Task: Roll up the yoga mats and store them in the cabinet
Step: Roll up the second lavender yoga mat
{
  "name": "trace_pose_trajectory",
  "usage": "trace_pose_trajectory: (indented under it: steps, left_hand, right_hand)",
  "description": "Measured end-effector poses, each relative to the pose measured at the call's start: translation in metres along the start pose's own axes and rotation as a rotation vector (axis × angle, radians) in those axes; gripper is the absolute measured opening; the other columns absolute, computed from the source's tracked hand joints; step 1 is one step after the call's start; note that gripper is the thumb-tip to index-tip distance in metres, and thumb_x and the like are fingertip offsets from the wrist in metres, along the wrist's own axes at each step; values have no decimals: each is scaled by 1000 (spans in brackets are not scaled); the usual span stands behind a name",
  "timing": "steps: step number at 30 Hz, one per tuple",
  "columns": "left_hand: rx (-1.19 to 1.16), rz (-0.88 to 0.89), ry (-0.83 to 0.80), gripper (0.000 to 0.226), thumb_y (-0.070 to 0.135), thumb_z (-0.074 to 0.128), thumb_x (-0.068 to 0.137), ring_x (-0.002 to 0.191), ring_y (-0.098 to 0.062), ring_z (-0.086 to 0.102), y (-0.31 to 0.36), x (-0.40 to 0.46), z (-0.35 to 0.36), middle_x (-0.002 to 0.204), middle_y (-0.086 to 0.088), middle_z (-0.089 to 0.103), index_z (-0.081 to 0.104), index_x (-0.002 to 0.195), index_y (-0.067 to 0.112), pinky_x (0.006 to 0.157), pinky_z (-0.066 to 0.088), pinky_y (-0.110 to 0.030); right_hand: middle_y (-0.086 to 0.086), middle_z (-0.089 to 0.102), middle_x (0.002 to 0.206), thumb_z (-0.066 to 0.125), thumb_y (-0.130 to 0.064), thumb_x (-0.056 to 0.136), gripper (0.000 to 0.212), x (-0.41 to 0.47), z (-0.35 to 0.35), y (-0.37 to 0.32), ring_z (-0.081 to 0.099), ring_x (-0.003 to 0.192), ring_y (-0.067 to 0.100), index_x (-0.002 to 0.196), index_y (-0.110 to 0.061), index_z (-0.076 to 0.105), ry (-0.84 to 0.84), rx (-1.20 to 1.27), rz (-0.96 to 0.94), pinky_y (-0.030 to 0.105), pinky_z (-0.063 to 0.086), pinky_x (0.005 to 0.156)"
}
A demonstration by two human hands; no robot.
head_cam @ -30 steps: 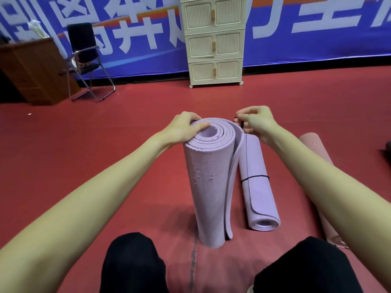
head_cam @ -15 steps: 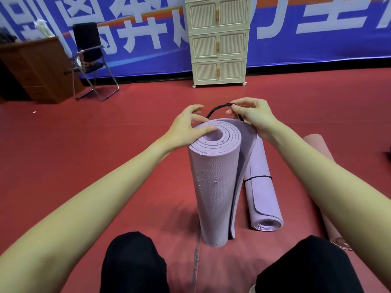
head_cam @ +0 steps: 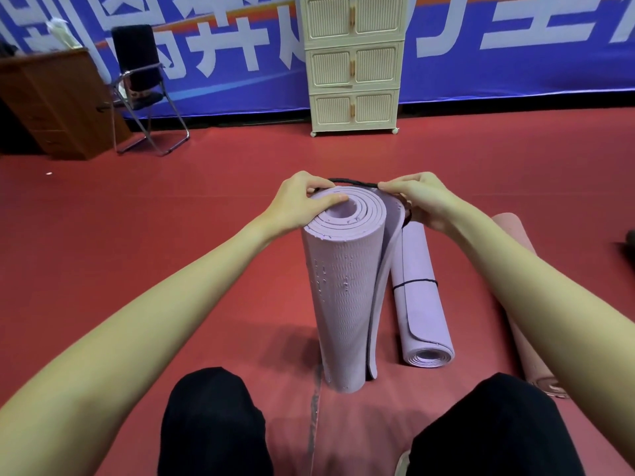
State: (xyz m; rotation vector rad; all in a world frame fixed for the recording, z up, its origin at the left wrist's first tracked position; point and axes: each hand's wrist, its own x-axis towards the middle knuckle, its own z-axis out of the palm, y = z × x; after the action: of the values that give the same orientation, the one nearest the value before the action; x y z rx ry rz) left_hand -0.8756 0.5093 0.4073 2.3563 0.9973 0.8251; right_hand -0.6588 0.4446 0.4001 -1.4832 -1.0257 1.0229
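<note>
Rolled purple mat standing upright on the red floor, both hands at its top.

The left hand clamps its rim; the right hand pinches a black band stretched over it. Another purple mat lies right, a pink mat beyond. The cabinet stands far, doors closed.

On the red floor we note a lilac mat roll standing upright under the hands' grip, a banded lilac roll lying just right of it, a pink roll farther right, cabinet well beyond.
</note>
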Motion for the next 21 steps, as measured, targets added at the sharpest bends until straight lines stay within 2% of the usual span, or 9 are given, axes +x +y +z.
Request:
trace_pose_trajectory:
  steps: [3,5,7,9,12,15,18,19,21]
  left_hand:
    - [3,4,-10,38,47,64,84,75,-11,44,-2,2,1,85,-19,64,74,89,11,66,34,-25]
    - [12,-9,8,50,58,61,78,76,-11,43,-5,3,3,73,-7,58,74,87,10,67,37,-26]
    - [-21,-50,101,37,49,72,78,81,-9,50,-8,4,6,75,9,58,76,90,14,73,41,-18]
    - [-48,-60,195,25,40,79,76,86,-6,55,-12,5,9,85,8,63,76,89,20,75,41,-10]
    - [-115,-95,249,22,38,84,69,80,-1,57,-19,7,11,86,6,64,72,80,23,73,42,-13]
    - [-194,-137,283,40,37,88,62,65,-9,45,-21,9,13,71,8,52,51,70,23,62,38,-22]
    - [-224,-189,299,55,37,89,62,62,-8,33,-21,9,14,69,10,35,37,72,23,57,31,-21]
    - [-231,-188,293,53,37,88,63,61,-8,32,-21,9,14,69,10,33,38,73,23,57,30,-21]
    - [-241,-159,268,45,36,86,67,61,-8,32,-20,8,13,67,9,34,44,79,22,57,30,-21]
  right_hand:
    - [5,47,62,67,-34,89,33,-10,1,6,43,50,17,97,-3,68,-106,-81,11,25,41,47]
    - [5,40,58,62,-33,93,30,-15,4,7,38,47,17,87,-3,61,-175,-79,-41,26,38,48]
    - [2,33,55,56,-25,98,31,-18,9,7,34,44,16,75,-5,52,-189,-45,-100,28,37,49]
    - [0,33,52,53,-18,98,34,-21,15,7,35,43,14,67,-5,49,-157,-44,-147,30,38,51]
    - [3,46,60,70,-23,86,19,-27,20,9,42,52,15,83,-5,69,-136,-1,-207,33,40,58]
    - [5,51,73,88,-36,60,53,-39,19,9,43,67,16,102,-7,72,-172,-117,-285,32,38,62]
    - [-20,56,64,94,-31,53,67,-44,21,9,47,62,3,108,-5,67,-168,-269,-338,17,41,63]
    - [-21,62,69,95,-35,49,74,-46,24,8,54,66,2,110,-6,65,-132,-347,-354,18,46,66]
    - [-9,69,96,93,-49,40,89,-49,32,5,63,90,13,114,-10,62,-29,-531,-365,31,52,82]
